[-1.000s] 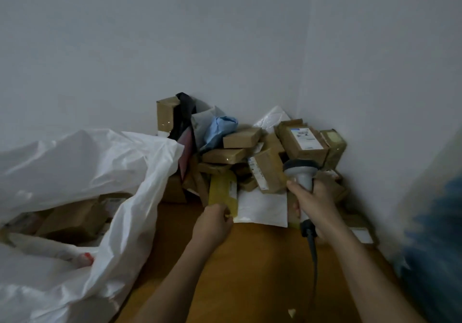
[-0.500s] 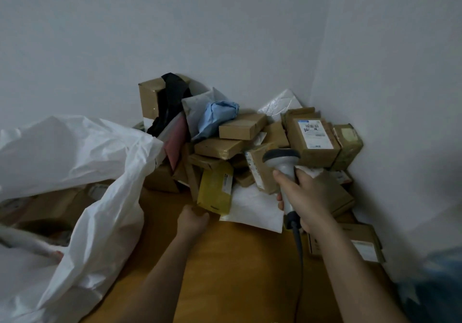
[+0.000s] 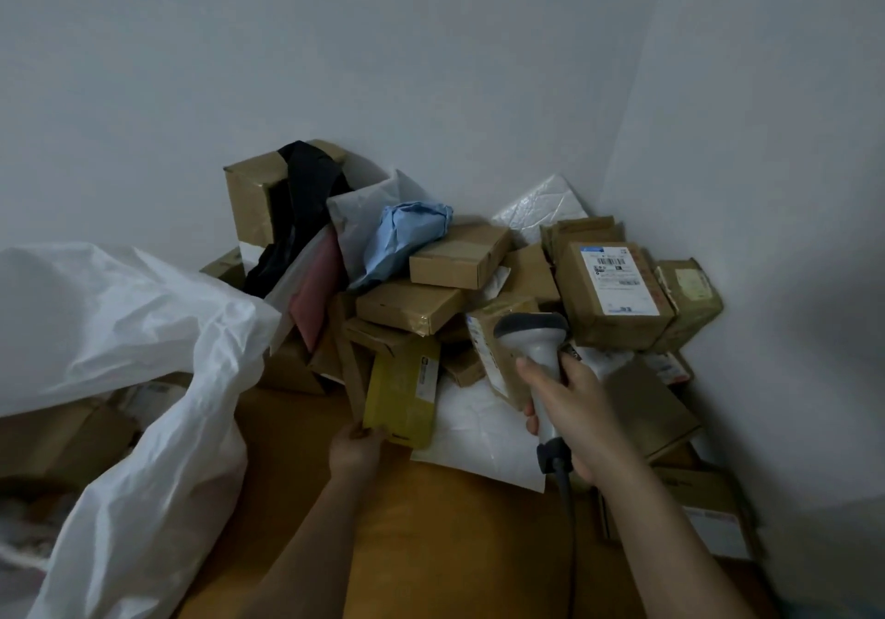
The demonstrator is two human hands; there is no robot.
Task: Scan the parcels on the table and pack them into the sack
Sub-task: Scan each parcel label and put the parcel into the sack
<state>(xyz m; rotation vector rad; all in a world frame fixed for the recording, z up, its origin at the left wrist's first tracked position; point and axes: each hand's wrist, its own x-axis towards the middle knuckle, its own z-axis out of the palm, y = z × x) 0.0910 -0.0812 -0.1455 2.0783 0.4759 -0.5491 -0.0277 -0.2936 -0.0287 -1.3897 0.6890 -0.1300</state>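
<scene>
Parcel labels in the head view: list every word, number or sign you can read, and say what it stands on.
No text can be read.
Brown box: white label with a blue strip and a barcode, print too small.
Yellow parcel, gripped by the left hand: side label blurred.
Leaning box beside the scanner in the right hand: label blurred.

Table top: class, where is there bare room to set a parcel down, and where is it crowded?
Bare wood of the table lies between the two forearms, bordered by the white sack on the left and the white mailer ahead. The corner is crowded: the parcel pile reaches both walls, and boxes line the right edge.
</scene>
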